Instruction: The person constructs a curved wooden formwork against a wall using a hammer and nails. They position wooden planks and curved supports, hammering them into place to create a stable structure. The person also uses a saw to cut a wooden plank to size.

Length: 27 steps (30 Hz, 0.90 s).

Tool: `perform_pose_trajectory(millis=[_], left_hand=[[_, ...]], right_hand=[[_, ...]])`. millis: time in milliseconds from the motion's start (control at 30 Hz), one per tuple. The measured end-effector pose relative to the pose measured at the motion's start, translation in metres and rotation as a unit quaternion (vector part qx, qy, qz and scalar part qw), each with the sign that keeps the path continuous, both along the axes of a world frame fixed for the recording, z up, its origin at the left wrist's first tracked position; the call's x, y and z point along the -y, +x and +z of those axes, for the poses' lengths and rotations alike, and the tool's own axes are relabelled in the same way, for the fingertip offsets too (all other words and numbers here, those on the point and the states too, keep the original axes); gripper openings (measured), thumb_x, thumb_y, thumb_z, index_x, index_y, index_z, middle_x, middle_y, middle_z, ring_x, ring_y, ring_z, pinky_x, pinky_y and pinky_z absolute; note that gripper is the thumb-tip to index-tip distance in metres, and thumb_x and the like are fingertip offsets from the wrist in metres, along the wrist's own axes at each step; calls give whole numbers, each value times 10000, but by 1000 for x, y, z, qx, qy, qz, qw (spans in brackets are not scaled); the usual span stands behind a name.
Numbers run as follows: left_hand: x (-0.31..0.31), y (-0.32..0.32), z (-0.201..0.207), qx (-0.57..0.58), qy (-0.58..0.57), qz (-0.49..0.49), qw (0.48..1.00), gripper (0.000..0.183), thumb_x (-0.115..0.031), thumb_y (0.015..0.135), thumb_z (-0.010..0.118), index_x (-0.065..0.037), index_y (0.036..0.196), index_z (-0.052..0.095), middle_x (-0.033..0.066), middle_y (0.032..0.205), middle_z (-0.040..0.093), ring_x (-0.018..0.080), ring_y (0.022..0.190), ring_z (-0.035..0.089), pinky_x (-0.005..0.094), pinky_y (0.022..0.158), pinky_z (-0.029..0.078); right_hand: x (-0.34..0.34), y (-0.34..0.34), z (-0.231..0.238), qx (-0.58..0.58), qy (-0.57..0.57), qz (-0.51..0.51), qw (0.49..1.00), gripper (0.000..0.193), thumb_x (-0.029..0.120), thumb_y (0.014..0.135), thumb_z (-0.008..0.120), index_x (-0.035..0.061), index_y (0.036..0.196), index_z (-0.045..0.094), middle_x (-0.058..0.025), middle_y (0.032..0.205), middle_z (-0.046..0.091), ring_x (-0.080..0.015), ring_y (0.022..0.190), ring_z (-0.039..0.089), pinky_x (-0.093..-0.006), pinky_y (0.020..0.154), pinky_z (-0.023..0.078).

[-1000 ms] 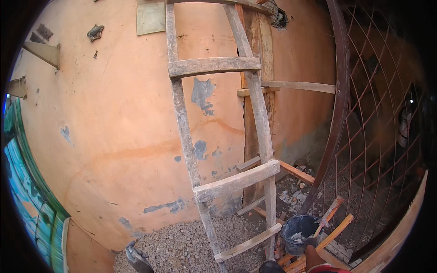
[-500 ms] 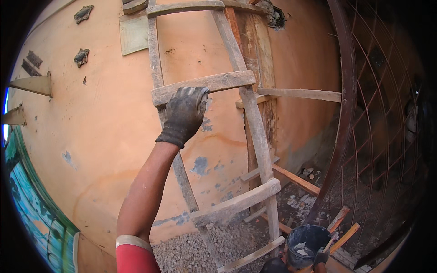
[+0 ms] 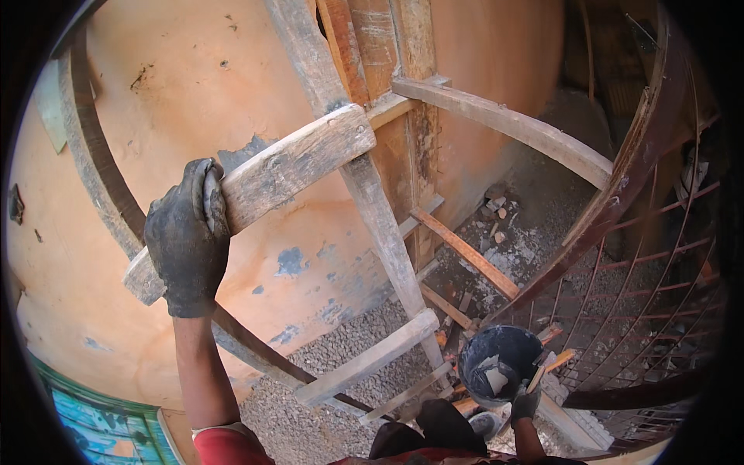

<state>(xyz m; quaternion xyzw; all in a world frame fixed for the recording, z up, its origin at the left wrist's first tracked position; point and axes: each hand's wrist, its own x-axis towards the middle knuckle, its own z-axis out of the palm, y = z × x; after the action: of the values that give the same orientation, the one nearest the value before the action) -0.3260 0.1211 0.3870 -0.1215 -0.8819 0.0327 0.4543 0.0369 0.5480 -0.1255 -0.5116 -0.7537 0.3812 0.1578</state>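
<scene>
My left hand (image 3: 186, 240), in a dark worn glove, is wrapped round a thick rung near the left rail of a weathered wooden ladder (image 3: 298, 163). Low on the right, my gloved right hand (image 3: 525, 404) is closed at the near right rim of a black bucket (image 3: 474, 364). A pale wooden stick (image 3: 535, 379) stands up beside that hand; I cannot tell whether it is gripped too. Inside the bucket lies a greyish flat piece (image 3: 496, 380). The right fingers are partly hidden.
Behind the ladder is a peeling orange wall (image 3: 271, 209). A wooden bar (image 3: 511, 128) crosses to a dark curved frame with metal lattice (image 3: 635, 287) on the right. Below are gravel (image 3: 333, 364), loose planks and rubble (image 3: 496, 209). A painted turquoise panel (image 3: 108, 426) stands lower left.
My view has tilted downward and come nearer the ladder. My left hand keeps its hold on the rung. The bucket and my right hand show higher in the picture.
</scene>
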Motion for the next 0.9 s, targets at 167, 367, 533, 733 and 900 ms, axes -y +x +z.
perform_pose_trajectory(millis=[167,367,533,733,900], left_hand=[[8,9,4,13,6,-5,1000,167,-181,1047,569,-113,1137,693,150,954,726,364,845,695,442,794,534],[3,-12,-3,-15,-5,-7,1000,234,-277,1075,561,-162,1176,738,116,982,758,329,843,745,399,757,575],[29,-11,-2,-68,-31,-71,995,223,-336,1030,644,-235,1189,762,51,897,765,238,738,731,372,722,566],[13,0,5,20,-1,-47,999,258,-282,994,667,-230,1230,758,13,1069,749,207,881,686,375,819,505],[13,6,18,56,23,-45,997,271,-223,988,661,-185,1241,751,26,1068,747,228,893,674,387,836,485]], right_hand=[[-1,1,152,-22,59,124,990,263,143,1002,660,-18,1207,625,-150,972,673,-260,866,643,-395,800,529],[13,0,341,-86,-27,156,984,214,87,1019,661,4,1216,674,36,981,640,-54,855,563,-236,763,478],[30,-18,451,-171,11,134,976,365,211,1068,617,-11,1357,639,-1,1173,670,-95,1049,610,-279,953,480],[48,-95,536,-339,110,120,927,419,268,1077,561,-28,1364,635,-97,1314,654,-161,1197,605,-325,1058,456],[28,-196,580,-406,237,193,861,443,282,1086,490,-39,1355,636,-192,1406,638,-278,1285,615,-392,1114,455]])
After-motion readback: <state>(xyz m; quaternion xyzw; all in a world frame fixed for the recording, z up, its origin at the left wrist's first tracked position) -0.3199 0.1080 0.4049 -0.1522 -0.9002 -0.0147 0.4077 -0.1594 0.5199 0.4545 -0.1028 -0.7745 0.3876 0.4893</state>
